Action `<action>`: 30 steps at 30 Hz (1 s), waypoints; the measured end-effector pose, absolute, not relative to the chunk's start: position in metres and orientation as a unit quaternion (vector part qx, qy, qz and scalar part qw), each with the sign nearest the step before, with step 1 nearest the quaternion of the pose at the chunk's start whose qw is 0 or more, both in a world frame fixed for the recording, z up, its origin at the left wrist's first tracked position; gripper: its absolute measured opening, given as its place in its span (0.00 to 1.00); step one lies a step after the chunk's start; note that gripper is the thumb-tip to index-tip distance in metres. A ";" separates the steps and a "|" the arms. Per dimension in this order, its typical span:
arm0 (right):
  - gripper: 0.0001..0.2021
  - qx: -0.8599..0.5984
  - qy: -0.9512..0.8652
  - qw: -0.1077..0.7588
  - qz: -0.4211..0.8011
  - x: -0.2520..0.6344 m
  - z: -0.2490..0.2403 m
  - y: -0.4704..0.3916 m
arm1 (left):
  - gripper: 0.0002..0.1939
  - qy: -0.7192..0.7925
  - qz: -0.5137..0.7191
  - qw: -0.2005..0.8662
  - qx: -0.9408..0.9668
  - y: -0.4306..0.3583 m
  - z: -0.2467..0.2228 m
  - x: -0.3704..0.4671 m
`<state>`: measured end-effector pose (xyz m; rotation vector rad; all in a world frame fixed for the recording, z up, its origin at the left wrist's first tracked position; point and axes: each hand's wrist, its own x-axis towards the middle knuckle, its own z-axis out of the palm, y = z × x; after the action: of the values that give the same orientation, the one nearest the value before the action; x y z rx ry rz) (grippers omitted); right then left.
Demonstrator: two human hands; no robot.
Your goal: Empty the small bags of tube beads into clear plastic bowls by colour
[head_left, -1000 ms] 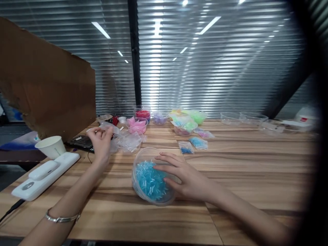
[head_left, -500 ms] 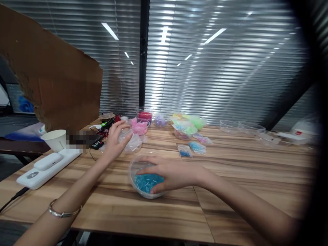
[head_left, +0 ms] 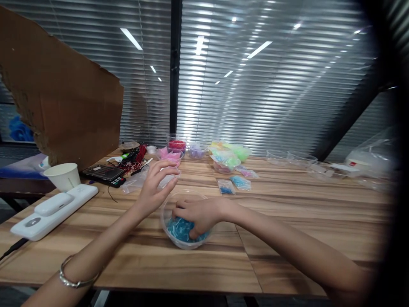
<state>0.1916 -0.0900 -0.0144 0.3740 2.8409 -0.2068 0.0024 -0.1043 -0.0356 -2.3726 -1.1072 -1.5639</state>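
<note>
A clear round plastic bowl [head_left: 188,245] holding a layer of small blue tube beads [head_left: 180,230] stands on the wooden table in front of me. My right hand [head_left: 198,215] reaches down inside it, fingers bent and thumb apart, the tips touching or sunk into the beads. Nothing can be made out in its grasp. Just behind and left of the bowl, my left hand [head_left: 158,187] hovers with loosely spread fingers and holds nothing. Under and beyond that hand lies clear plastic wrapping [head_left: 134,183], partly hidden.
Small bags of blue beads [head_left: 241,182] lie behind the bowl. Farther back stand tubs of pink packets [head_left: 169,155], red beads [head_left: 177,145] and pastel packets [head_left: 225,157]. At left are a power strip [head_left: 54,213], a paper cup [head_left: 64,177] and a cardboard sheet [head_left: 79,98].
My right hand has sunk deeper into the bowl, its fingers now bent into the beads. My left hand has moved right and nearer to the bowl. The view has shifted slightly.
</note>
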 end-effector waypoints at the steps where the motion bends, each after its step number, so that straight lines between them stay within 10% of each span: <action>1: 0.26 0.132 0.979 0.136 -0.077 0.192 -0.016 -0.089 | 0.07 -0.362 -0.514 0.046 -0.776 -0.104 -0.036 0.002; 18: 0.07 0.109 0.976 0.046 -0.181 0.197 -0.004 -0.072 | 0.08 -0.402 -0.543 0.064 -0.735 -0.101 -0.041 -0.001; 30: 0.14 0.151 0.982 -0.056 -0.095 0.191 -0.005 -0.086 | 0.07 -0.409 -0.537 0.071 -0.734 -0.098 -0.046 -0.003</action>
<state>0.1907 -0.0858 -0.0048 0.4913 3.2022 -0.3110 -0.0033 -0.0977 -0.0460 -2.2065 -1.2312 -1.6157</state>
